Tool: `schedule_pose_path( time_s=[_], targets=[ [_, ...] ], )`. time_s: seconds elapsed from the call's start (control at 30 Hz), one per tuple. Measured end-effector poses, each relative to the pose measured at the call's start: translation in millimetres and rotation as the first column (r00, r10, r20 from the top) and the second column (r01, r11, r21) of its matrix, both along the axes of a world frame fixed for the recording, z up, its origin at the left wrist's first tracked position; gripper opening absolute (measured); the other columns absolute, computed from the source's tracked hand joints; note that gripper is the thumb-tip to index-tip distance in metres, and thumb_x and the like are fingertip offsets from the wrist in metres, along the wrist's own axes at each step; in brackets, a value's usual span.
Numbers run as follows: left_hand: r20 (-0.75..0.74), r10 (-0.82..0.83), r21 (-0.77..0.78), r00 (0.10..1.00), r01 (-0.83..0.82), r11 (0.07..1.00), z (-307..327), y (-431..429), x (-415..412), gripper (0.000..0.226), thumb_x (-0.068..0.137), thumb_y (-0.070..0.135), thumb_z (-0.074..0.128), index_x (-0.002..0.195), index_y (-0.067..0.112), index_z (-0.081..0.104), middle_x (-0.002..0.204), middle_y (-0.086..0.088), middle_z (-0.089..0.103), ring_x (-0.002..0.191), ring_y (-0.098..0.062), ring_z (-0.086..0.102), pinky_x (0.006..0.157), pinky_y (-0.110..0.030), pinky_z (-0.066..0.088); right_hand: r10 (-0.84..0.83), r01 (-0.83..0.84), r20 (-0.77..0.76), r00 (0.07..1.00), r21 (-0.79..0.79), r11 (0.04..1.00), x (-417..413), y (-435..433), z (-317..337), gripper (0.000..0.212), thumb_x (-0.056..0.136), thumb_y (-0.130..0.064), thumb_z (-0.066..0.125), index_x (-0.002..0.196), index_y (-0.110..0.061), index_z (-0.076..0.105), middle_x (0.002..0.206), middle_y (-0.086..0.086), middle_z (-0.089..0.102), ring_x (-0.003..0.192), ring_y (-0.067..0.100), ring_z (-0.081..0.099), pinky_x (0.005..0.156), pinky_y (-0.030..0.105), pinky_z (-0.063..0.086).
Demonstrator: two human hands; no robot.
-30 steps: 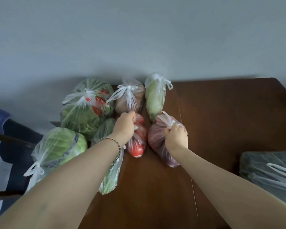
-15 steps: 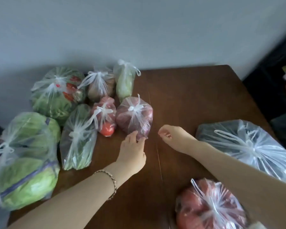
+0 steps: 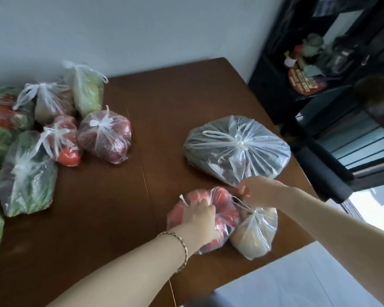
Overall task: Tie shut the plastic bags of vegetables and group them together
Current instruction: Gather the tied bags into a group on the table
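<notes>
The left hand (image 3: 200,216) grips the tomato bag (image 3: 227,214), the right hand (image 3: 256,191) pinches the knot of the pale bag (image 3: 256,235), both at five o'clock on the table (image 3: 111,218); the tied pile (image 3: 104,136) lies toward ten o'clock, nearer the left hand.

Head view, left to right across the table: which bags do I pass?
leafy greens bag → small tomato bag → red onion bag → large tomato bag, in the left hand grip → pale bag, in the right hand grip
</notes>
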State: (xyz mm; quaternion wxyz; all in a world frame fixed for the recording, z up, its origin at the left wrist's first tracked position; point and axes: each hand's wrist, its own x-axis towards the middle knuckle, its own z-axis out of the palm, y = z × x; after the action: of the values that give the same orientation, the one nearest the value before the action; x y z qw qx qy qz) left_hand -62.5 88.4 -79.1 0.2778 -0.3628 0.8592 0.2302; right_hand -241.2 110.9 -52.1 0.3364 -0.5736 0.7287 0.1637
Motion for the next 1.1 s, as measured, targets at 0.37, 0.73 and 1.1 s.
schedule_pose_path(
  time_s=[0.37, 0.73, 1.1],
  targets=[
    [0.128, 0.104, 0.082, 0.986, -0.115, 0.99, -1.7, 3.9, -11.5, 0.031, 0.092, 0.026, 0.038, 0.12, 0.024, 0.051, 0.134, -0.012, 0.047, 0.124, -0.037, 0.041, 0.105, -0.044, 0.036, 0.633, -0.658, -0.298, 0.715, 0.022, 0.753, 3.0, 41.3, -23.9, 0.047, 0.086, -0.035, 0.053, 0.13, -0.022, 0.047, 0.138, 0.01, 0.034, 0.128, 0.028, 0.03, 0.103, 0.038, 0.034],
    [-0.135, 0.259, 0.114, 0.956, -0.245, 0.963, 13.4, -9.7, 36.9, 0.01, 0.082, 0.015, 0.053, 0.077, 0.021, 0.045, 0.087, -0.004, 0.058, 0.093, -0.026, 0.057, 0.072, -0.029, 0.041, 0.566, -0.56, -0.253, 0.785, 0.102, 0.822, 18.0, 31.0, -16.7, 0.03, 0.087, -0.027, 0.045, 0.109, -0.019, 0.063, 0.106, -0.001, 0.059, 0.109, 0.022, 0.053, 0.084, 0.032, 0.045],
    [-0.379, 0.563, -0.007, 0.734, -0.611, 0.791, 13.9, -107.1, 192.0, 0.025, 0.073, 0.006, 0.065, 0.061, 0.017, 0.046, 0.069, 0.001, 0.047, 0.062, -0.014, 0.044, 0.049, -0.017, 0.028, -0.013, 0.023, 0.077, 0.997, -0.133, 0.991, 129.4, -65.2, -17.9, 0.021, 0.083, -0.038, 0.056, 0.097, -0.023, 0.061, 0.089, -0.005, 0.062, 0.085, 0.017, 0.06, 0.064, 0.026, 0.04]
  ],
)
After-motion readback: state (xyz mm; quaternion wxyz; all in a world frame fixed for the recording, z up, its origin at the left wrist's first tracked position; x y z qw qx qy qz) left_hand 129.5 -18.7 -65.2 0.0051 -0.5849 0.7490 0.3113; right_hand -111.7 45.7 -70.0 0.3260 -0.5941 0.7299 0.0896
